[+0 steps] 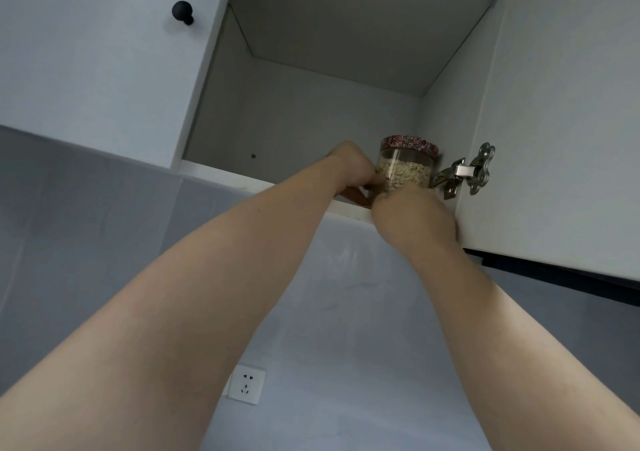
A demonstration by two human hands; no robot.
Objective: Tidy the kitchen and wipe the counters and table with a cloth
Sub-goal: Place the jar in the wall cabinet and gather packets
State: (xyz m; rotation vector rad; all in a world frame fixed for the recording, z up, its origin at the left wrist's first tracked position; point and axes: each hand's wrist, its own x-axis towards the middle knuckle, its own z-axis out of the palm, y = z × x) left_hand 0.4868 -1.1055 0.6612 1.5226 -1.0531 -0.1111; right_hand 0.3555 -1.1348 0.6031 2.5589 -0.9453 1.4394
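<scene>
From the head camera we look up into an open wall cabinet (311,121). We take the metal hinge (464,173) on its right side as our landmark.

The glass jar (405,168) stands upright just left of the hinge, at the front right corner of the cabinet floor. It has a patterned lid and is partly filled with pale flakes. Our left hand (348,172) is further left of the hinge, with its fingers curled against the jar's left side. Our right hand (410,215) is below and left of the hinge, bunched at the jar's lower front and seemingly gripping the base, though its fingertips are hidden. Both hands look closed on the jar.

We judge the jar rigid, smooth and breakable, and of moderate weight with that filling. The glass wall could slip, so we would hold low on the body with one hand under the base, not by the lid, which may lift off.

The shelf's front edge (242,180) runs left from the hinge, and it looks flat and hard. The open door (554,121) hangs right of the hinge. A black knob (182,12) sits far up and left of the hinge on the neighbouring door, and a wall socket (246,385) lies far below and left on the grey wall.
</scene>
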